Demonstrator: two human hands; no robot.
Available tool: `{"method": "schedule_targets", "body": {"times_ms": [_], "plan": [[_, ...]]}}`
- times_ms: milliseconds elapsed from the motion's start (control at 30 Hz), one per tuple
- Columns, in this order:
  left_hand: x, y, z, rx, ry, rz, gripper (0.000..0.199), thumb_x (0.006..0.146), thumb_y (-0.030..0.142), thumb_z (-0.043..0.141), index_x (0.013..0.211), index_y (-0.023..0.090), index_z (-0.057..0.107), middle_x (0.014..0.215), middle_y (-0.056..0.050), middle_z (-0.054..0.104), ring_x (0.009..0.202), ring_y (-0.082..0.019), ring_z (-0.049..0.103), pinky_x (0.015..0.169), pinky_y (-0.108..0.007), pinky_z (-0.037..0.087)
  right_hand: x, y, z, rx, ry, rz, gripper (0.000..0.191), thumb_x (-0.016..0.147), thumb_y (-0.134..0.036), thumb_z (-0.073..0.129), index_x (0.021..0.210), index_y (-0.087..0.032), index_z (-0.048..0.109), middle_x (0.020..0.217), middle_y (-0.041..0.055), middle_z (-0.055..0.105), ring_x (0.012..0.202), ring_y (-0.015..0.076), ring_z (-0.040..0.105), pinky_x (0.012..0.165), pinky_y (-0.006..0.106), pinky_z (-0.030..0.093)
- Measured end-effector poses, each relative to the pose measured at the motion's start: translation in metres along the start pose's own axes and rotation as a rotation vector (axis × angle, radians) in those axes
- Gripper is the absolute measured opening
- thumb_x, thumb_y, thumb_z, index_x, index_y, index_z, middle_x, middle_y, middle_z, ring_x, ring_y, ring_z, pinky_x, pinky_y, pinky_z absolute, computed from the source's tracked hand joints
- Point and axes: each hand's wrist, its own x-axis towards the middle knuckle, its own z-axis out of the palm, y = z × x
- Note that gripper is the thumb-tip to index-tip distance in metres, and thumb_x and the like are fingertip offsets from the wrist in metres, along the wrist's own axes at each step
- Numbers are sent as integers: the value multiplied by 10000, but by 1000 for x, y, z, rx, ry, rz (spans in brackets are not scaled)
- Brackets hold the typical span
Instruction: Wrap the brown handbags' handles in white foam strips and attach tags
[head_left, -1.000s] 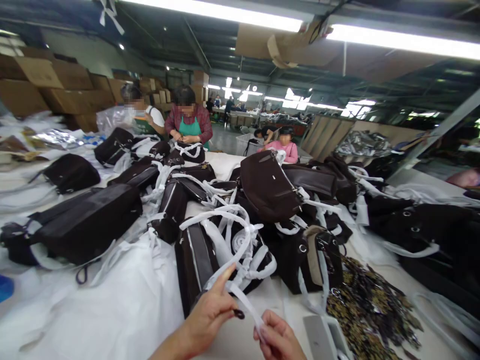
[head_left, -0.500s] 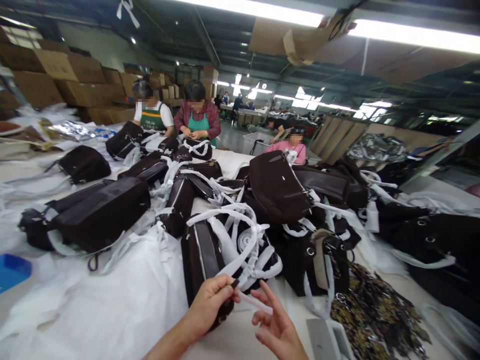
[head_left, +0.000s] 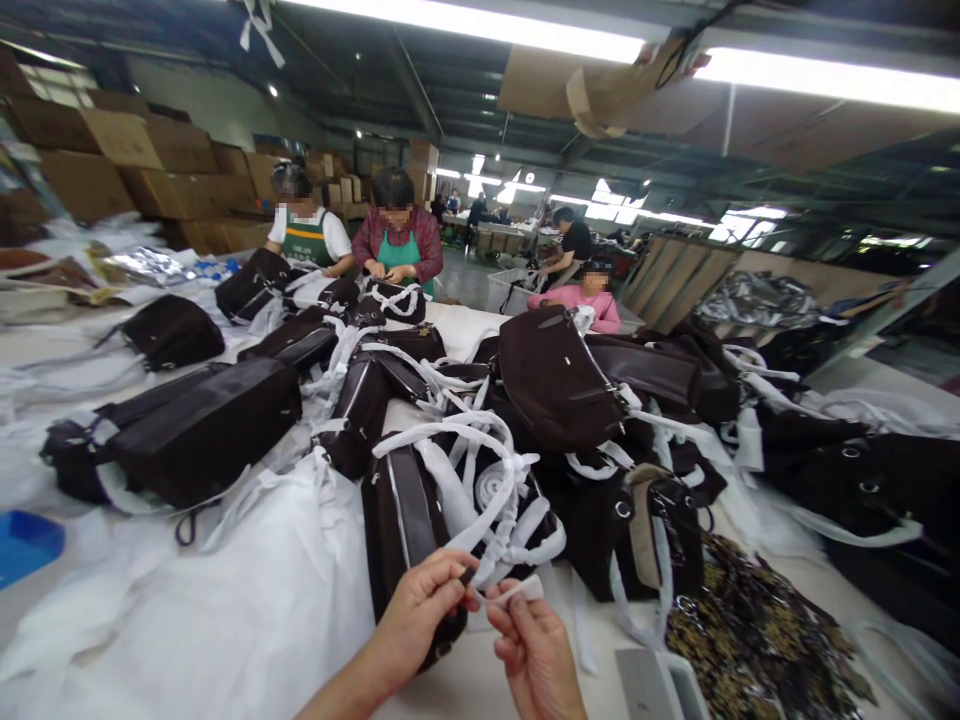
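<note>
My left hand [head_left: 421,612] is closed, pinching the tip of a dark strap [head_left: 468,576] together with one end of a white wrapping strip [head_left: 528,588]. The strip runs across to my right hand [head_left: 534,640], whose thumb and fingers are closed on its other end. Just beyond both hands lies a dark brown handbag [head_left: 397,505] with a metal zip. White-wrapped handles [head_left: 491,520] loop over it, and part of the bag is hidden behind my left hand.
More dark handbags [head_left: 555,380] are heaped across the table. White wrapping sheets [head_left: 292,570] spread at the left. A pile of bronze-coloured charms [head_left: 757,630] lies at right, beside a grey dispenser-like object [head_left: 649,685]. Co-workers [head_left: 397,235] are across the table.
My right hand has come in toward my left and closed its fingers on the white strip, which is now bent between the hands. My left hand keeps its pinch.
</note>
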Motion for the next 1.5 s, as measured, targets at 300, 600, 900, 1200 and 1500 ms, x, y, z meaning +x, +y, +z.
{"method": "schedule_targets", "body": {"times_ms": [300,600,900,1200,1500], "plan": [[-7,9,4,343,-121,200,268,898,285,447,707,176,600,892,-42,577,846,-158,535,787,-258,394,-20,-48,-21,-1062,-155,-424,358,860,-496,528,687,-208,652,516,-22,577,482,114,507,476,217,367],[-8,-6,14,806,-96,451,295,961,203,310,771,178,533,796,-30,543,755,-142,499,673,-245,352,-31,-62,-34,-1715,-189,-556,162,889,-267,538,781,-249,658,725,-3,718,680,195,664,572,274,346],[-7,-21,23,1149,-39,601,297,926,93,284,738,183,495,752,-26,537,641,-156,423,587,-286,286,-32,-65,-19,-2052,-165,-571,121,850,-229,606,739,-238,655,689,11,734,619,194,675,491,306,214],[-3,-25,23,1160,-51,728,365,970,206,277,714,172,536,692,-17,514,638,-150,412,612,-301,317,-27,-72,1,-2133,-317,-499,73,814,-218,654,752,-233,689,700,37,738,633,212,681,495,328,162],[-2,-23,20,970,-40,634,135,907,229,472,825,187,571,705,-7,582,735,-165,493,861,-377,370,-19,-73,13,-2103,-482,-454,86,782,-303,678,752,-224,695,759,38,734,722,216,663,534,321,203]]}}
